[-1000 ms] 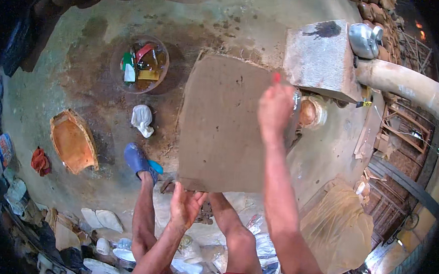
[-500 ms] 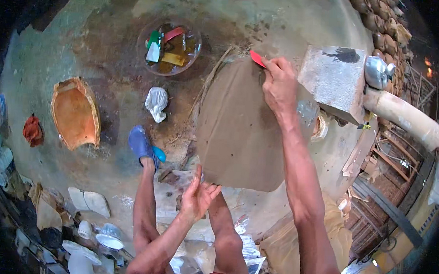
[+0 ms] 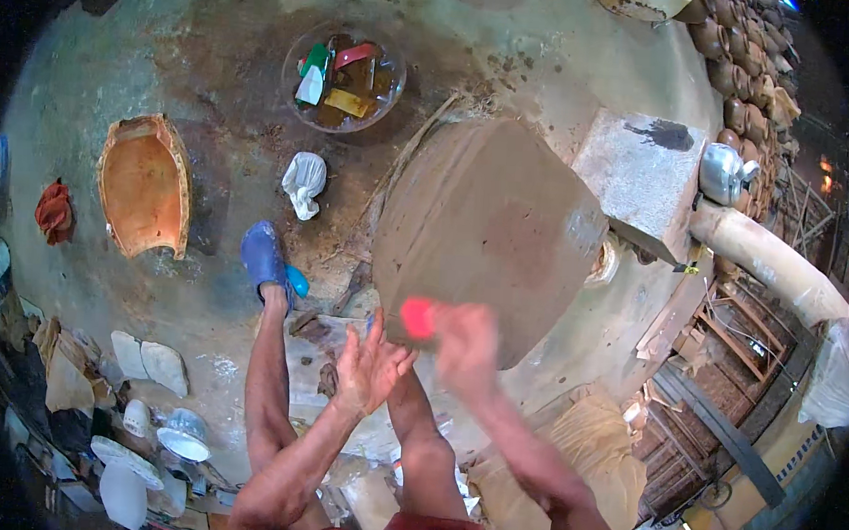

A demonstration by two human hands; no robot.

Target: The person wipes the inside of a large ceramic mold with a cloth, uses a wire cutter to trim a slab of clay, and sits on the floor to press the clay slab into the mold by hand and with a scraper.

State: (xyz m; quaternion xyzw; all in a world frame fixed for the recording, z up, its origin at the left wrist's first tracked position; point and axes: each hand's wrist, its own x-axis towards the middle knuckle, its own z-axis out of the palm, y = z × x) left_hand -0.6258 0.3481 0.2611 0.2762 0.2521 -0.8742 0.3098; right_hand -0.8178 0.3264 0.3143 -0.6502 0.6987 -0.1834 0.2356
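Observation:
A broad brown slab (image 3: 490,211), smooth like wet clay, lies in front of me with a groove-like line along its left side. Blurred by motion, my right hand (image 3: 468,349) grips a flat red scraper (image 3: 418,317) over the slab's near edge. My left hand (image 3: 371,373) is beside the near left corner, palm turned up and fingers spread, holding nothing. Whether the scraper touches the slab I cannot tell.
Beyond the slab's left side stands a clear bowl (image 3: 288,80) with coloured scrapers in liquid. A white cloth bundle (image 3: 304,184) and an orange-lined mould (image 3: 145,188) lie left. At right are a pale block (image 3: 636,171), a silver kettle (image 3: 722,173) and stacked clay pots (image 3: 732,75).
My right hand has swept the red scraper from the slab's far edge back to its near edge. My left hand has shifted slightly nearer to me. The view has tilted a little.

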